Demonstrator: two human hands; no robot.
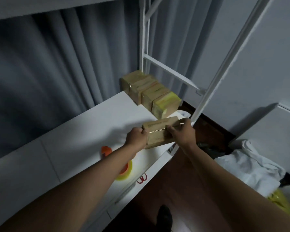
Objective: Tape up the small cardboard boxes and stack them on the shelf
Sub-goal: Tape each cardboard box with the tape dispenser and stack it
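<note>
Now the box (159, 133) is held in both hands above the near right end of the white shelf (84, 131), close to the shelf's front edge. The left hand (136, 138) grips its left end with curled fingers, and the right hand (182, 131) grips the right end, fingers bent over the top and thumb toward the far side. A strip of clear tape (156, 130) runs along the box top between the two hands.

Behind it, toward the far right corner of the shelf, three taped boxes (149, 92) stand in a row touching one another, the nearest one banded with yellowish tape. Under the left forearm lie a tape roll (126, 171) with an orange dispenser (105, 150) beside it, and red scissors (141, 179) rest near the front edge.

White frame posts (224, 64) rise at the shelf's right end. A grey curtain (57, 64) hangs behind. On the dark floor (174, 190) to the right lies white cloth (246, 164), and a black shoe (164, 216) shows below.
</note>
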